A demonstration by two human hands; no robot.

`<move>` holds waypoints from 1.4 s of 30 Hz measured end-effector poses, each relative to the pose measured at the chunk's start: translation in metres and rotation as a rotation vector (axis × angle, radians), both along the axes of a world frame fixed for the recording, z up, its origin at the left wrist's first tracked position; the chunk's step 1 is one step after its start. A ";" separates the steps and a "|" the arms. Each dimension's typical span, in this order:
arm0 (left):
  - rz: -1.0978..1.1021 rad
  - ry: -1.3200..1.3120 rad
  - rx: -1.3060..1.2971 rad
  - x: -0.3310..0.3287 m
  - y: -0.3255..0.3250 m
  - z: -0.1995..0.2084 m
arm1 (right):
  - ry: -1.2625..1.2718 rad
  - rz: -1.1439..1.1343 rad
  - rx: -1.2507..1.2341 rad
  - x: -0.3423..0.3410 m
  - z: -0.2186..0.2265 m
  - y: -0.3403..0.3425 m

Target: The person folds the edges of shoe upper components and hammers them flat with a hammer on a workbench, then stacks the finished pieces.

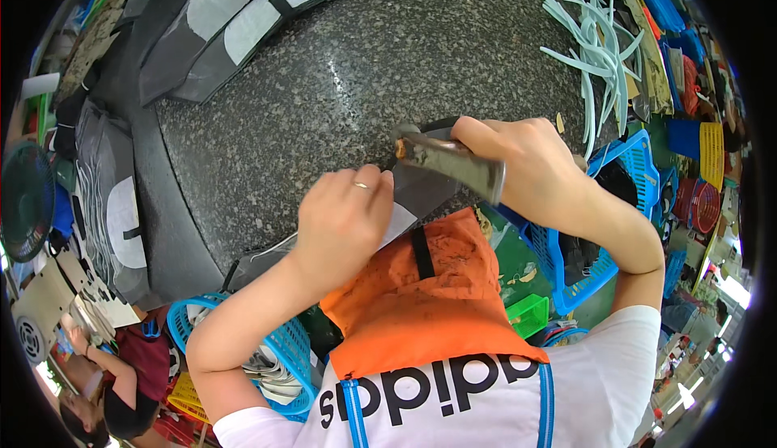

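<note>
In my right hand (534,165) is a hammer (461,166), with its worn metal head above the granite worktop (340,84). The handle is mostly hidden by that hand. Beneath the hammer lies a dark grey flat piece of sheet material (421,193) with a white patch, near the worktop's front edge. My left hand (344,209), fingers curled and pressed together, rests on this piece and pins it to the stone. Its fingertips are hidden from view.
Dark grey pieces with white patches (267,11) lie far left, with another stack (109,197) at left. Pale blue strips (599,51) lie far right. Blue baskets (291,351) (558,262) flank my orange apron (437,326). Another person (133,367) works at lower left.
</note>
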State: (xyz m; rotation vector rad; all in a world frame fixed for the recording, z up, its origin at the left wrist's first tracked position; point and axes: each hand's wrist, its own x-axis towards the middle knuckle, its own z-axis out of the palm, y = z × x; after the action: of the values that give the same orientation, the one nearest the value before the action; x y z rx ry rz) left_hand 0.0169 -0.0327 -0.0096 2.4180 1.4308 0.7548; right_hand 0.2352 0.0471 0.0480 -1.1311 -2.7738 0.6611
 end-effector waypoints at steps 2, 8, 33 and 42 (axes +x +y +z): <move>-0.020 0.158 0.054 0.001 0.002 0.010 | 0.025 0.029 -0.072 -0.001 0.002 0.000; 0.149 -0.049 -0.300 0.010 0.050 0.002 | -0.001 -0.132 0.003 0.027 0.016 0.012; -0.080 0.103 0.139 0.023 0.065 0.000 | -0.026 -0.216 -0.042 0.034 0.008 0.016; -0.089 -0.060 0.053 0.013 0.062 -0.012 | 0.128 -0.193 0.000 0.032 -0.006 0.017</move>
State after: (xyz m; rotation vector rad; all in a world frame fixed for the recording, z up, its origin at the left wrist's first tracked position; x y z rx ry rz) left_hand 0.0297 0.0291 -0.0212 2.4582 1.2874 0.8460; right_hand 0.2675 0.0642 0.0424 -1.2877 -2.5190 0.6857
